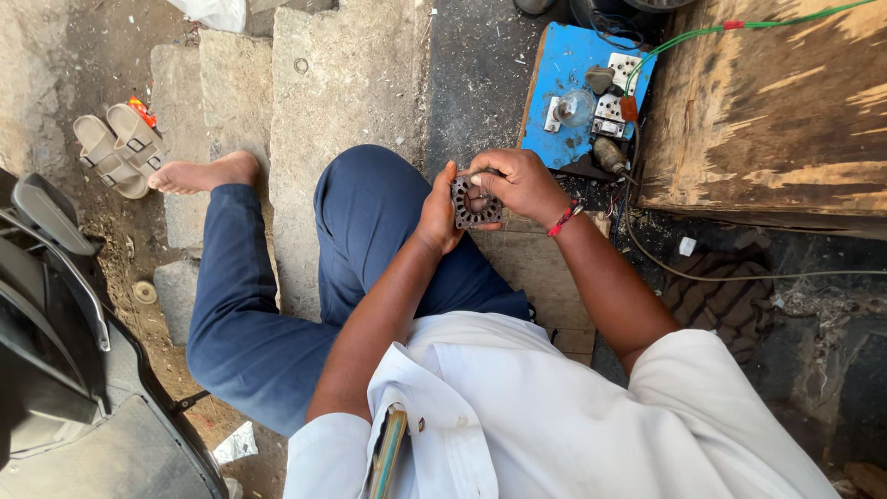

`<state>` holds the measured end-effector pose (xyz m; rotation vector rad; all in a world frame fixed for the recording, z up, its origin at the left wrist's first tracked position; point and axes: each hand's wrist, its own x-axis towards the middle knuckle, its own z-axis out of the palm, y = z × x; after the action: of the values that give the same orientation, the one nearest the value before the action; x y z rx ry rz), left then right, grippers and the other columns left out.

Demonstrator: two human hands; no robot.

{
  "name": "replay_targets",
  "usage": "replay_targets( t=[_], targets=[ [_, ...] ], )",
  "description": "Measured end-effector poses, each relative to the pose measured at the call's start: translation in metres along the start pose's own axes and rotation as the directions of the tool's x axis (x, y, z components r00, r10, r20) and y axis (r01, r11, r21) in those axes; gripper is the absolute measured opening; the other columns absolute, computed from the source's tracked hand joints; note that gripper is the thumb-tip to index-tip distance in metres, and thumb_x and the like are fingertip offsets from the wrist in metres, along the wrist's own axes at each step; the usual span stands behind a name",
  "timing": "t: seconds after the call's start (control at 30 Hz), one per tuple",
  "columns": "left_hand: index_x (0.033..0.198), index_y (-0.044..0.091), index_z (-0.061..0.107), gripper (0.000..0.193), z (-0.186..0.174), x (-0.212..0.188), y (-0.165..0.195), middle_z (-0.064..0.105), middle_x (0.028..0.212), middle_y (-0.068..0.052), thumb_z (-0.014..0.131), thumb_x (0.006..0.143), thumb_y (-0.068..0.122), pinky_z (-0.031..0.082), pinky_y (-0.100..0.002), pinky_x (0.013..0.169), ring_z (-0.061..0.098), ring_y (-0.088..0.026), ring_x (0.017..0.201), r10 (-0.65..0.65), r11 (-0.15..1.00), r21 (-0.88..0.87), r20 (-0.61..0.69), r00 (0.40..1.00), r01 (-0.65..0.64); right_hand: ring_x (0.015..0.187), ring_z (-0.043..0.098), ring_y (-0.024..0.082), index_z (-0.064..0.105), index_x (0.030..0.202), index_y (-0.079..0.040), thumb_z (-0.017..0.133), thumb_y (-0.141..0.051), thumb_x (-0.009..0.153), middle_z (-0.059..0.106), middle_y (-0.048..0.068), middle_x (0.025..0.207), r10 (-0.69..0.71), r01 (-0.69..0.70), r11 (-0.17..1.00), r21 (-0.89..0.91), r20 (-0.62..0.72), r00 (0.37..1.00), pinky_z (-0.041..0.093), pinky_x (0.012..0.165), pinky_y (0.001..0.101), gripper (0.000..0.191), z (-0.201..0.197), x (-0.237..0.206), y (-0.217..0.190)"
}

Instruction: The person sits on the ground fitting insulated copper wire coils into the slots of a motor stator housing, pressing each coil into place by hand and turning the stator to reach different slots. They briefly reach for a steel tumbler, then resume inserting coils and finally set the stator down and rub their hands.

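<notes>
1. One slotted metal ring (475, 205) sat above the person's knee, held between both hands.
2. Left hand (438, 214) cupped its left edge, fingers curled around the rim.
3. Right hand (519, 180) closed over its top, fingertips pressed into the centre hole.
4. One blue board (559, 83) lay just beyond; open concrete spread left.
5. Two sandals (120, 148) lay well apart, far left.
</notes>
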<state>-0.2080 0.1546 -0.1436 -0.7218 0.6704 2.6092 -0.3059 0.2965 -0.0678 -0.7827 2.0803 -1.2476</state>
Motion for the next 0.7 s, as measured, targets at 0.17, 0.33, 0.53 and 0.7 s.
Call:
replay_targets(
  t=[0.17, 0.33, 0.53, 0.7],
  targets=[
    [0.126, 0.007, 0.058, 0.062, -0.001, -0.002, -0.001, 0.072, 0.108, -0.015, 0.030, 0.106, 0.058, 0.064, -0.058, 0.074, 0.074, -0.031, 0.097, 0.012, 1.000, 0.012, 0.027, 1.000, -0.012, 0.087, 0.074, 0.018, 0.072, 0.105, -0.004, 0.069, -0.005, 0.094, 0.075, 0.008, 0.096, -0.088, 0.089, 0.996, -0.017, 0.024, 0.996, 0.056, 0.074, 0.0326, 0.012, 0.000, 0.001, 0.004],
    [0.129, 0.008, 0.059, 0.064, -0.002, 0.000, 0.000, 0.073, 0.106, -0.015, 0.029, 0.105, 0.059, 0.064, -0.057, 0.074, 0.073, -0.031, 0.096, 0.014, 1.000, 0.003, 0.022, 1.000, -0.014, 0.082, 0.073, 0.018, 0.073, 0.105, -0.005, 0.072, -0.008, 0.093, 0.075, 0.008, 0.094, -0.022, 0.024, 0.999, -0.035, 0.046, 0.999, 0.056, 0.070, 0.0328, 0.012, -0.002, 0.001, 0.009],
    [0.133, 0.007, 0.058, 0.065, -0.003, -0.001, -0.002, 0.072, 0.108, -0.014, 0.029, 0.106, 0.059, 0.065, -0.057, 0.074, 0.073, -0.031, 0.096, 0.034, 0.999, 0.013, 0.026, 0.999, -0.034, 0.088, 0.074, 0.013, 0.072, 0.104, -0.003, 0.068, -0.007, 0.096, 0.077, 0.007, 0.099, -0.063, 0.061, 0.996, 0.067, 0.024, 0.998, 0.058, 0.074, 0.0312, 0.009, 0.002, -0.002, 0.013],
    [0.134, 0.006, 0.057, 0.065, -0.001, -0.002, -0.001, 0.071, 0.110, -0.015, 0.031, 0.106, 0.058, 0.065, -0.057, 0.075, 0.073, -0.031, 0.099, 0.023, 1.000, 0.022, 0.005, 1.000, -0.023, 0.085, 0.074, 0.011, 0.072, 0.106, -0.003, 0.066, -0.007, 0.096, 0.077, 0.006, 0.093, 0.024, -0.025, 0.991, 0.134, 0.011, 1.000, 0.057, 0.071, 0.0300, 0.012, 0.001, -0.004, 0.010]
  ],
)
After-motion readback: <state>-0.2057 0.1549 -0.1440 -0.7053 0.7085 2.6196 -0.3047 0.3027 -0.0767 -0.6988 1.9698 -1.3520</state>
